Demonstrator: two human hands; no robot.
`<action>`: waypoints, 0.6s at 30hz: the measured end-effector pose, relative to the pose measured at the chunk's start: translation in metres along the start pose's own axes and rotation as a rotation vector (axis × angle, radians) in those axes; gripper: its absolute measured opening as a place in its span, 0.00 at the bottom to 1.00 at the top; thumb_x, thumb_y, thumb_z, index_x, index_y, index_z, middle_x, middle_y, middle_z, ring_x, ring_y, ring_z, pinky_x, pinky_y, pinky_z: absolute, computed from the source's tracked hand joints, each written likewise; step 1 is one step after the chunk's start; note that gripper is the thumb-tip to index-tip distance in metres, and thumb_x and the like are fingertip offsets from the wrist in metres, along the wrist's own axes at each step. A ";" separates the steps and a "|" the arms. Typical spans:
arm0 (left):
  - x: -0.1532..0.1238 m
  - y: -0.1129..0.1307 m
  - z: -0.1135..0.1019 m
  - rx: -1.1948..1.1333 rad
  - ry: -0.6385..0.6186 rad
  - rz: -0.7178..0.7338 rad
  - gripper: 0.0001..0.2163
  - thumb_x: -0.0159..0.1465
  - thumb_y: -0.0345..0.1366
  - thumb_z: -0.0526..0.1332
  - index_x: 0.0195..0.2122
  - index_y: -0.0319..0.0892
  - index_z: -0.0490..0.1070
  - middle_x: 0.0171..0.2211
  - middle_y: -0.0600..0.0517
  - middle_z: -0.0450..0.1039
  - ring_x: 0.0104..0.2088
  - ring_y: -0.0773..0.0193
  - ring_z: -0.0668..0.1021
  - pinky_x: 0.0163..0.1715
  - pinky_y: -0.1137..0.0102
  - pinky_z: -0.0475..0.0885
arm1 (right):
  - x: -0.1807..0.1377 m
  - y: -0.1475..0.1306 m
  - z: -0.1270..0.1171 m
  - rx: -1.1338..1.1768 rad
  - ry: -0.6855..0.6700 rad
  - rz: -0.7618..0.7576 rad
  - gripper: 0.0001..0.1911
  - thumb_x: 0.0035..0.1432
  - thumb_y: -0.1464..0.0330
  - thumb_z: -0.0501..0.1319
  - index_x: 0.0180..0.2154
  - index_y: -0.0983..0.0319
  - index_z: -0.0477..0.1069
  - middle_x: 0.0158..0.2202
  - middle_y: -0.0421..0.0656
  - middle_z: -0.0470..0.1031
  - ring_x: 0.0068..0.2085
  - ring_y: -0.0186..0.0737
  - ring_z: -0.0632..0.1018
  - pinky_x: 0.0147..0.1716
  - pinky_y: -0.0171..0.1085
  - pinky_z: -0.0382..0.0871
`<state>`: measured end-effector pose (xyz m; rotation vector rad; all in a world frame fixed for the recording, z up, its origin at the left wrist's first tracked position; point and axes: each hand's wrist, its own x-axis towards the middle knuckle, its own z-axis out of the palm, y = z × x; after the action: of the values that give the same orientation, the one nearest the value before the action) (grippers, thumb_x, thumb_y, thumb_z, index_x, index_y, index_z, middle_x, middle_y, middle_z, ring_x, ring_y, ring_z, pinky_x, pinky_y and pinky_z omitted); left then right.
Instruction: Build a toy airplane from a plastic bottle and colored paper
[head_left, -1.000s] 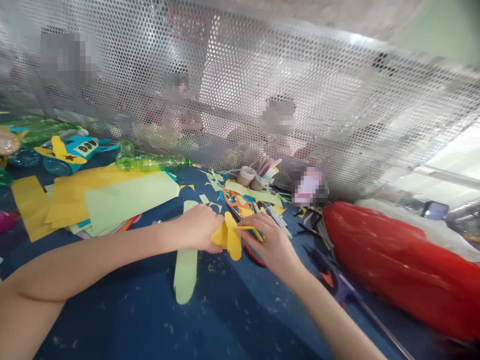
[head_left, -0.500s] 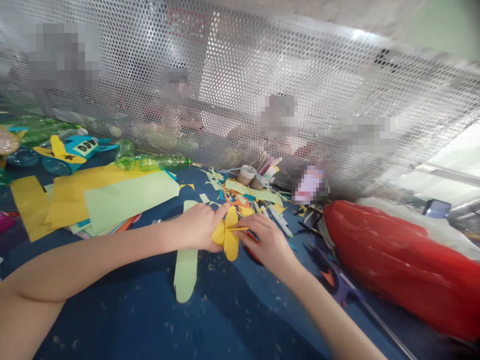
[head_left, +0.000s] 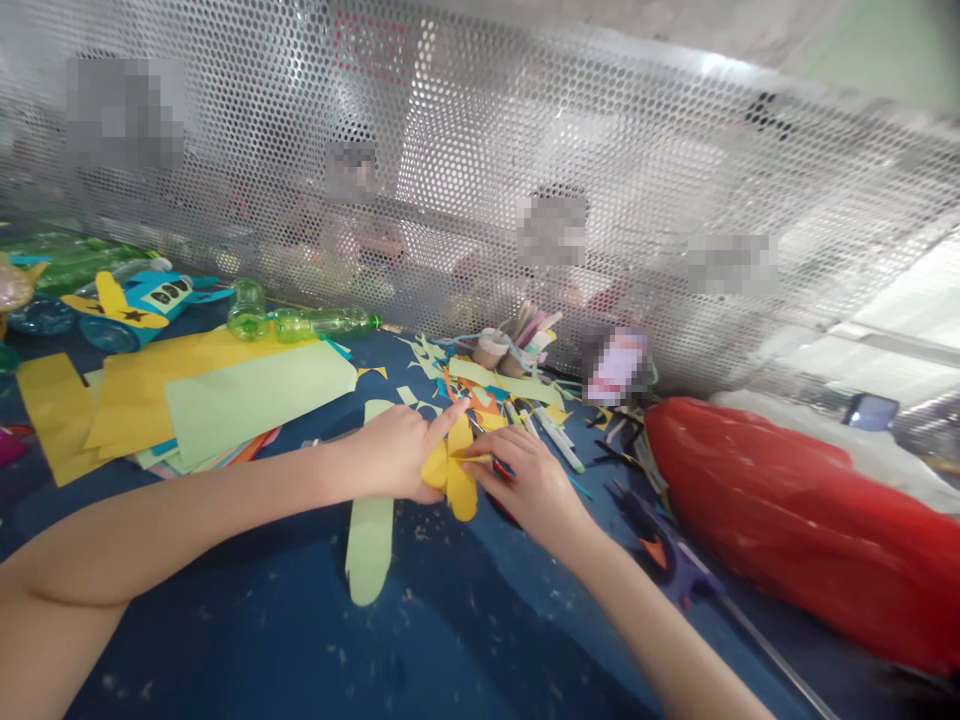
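Between my two hands is a yellow paper propeller (head_left: 460, 482) with several rounded blades. My left hand (head_left: 405, 450) is closed on its left blade, the index finger stretched out past it. On the other side, my right hand (head_left: 529, 475) pinches the right-hand blade, which stands edge-on. Beneath my left wrist lies a long pale-green paper strip (head_left: 369, 550) with a rounded end, flat on the blue table (head_left: 300, 640). Something red, perhaps scissor handles, is partly hidden under my right hand.
Coloured paper sheets (head_left: 262, 390) lie at the left, near a blue bottle plane (head_left: 150, 305) and green bottles (head_left: 322, 323). Paper scraps and markers (head_left: 559, 440) sit ahead. A purple glue gun (head_left: 675, 560) and red plastic bag (head_left: 787, 530) are at the right. Behind stands a perforated metal screen (head_left: 465, 130).
Both hands stay on the yellow propeller almost in place. My left index finger has shifted slightly to the right and upward. The view has moved very little.
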<state>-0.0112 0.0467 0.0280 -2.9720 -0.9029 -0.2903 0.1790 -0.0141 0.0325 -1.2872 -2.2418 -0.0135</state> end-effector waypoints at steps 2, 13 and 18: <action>0.000 0.000 0.000 0.000 -0.016 -0.008 0.48 0.50 0.50 0.58 0.64 0.33 0.31 0.29 0.47 0.74 0.29 0.53 0.75 0.28 0.66 0.64 | 0.000 -0.002 0.001 0.027 -0.010 0.043 0.02 0.56 0.72 0.60 0.32 0.59 0.69 0.33 0.43 0.75 0.36 0.43 0.74 0.37 0.43 0.69; 0.000 0.003 -0.009 0.024 -0.068 -0.030 0.48 0.50 0.52 0.58 0.64 0.33 0.34 0.32 0.45 0.74 0.31 0.53 0.75 0.28 0.67 0.63 | 0.001 -0.005 0.003 0.107 -0.011 0.071 0.05 0.55 0.74 0.59 0.34 0.59 0.71 0.36 0.44 0.73 0.40 0.43 0.74 0.40 0.42 0.70; 0.000 0.004 -0.009 0.043 -0.055 -0.025 0.48 0.50 0.52 0.58 0.64 0.33 0.35 0.31 0.46 0.74 0.31 0.53 0.75 0.27 0.68 0.63 | 0.003 -0.004 0.000 0.130 -0.038 0.055 0.06 0.55 0.74 0.59 0.34 0.59 0.71 0.36 0.43 0.73 0.40 0.42 0.74 0.41 0.43 0.69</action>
<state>-0.0106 0.0429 0.0368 -2.9444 -0.9396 -0.1883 0.1742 -0.0138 0.0348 -1.2880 -2.1984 0.1757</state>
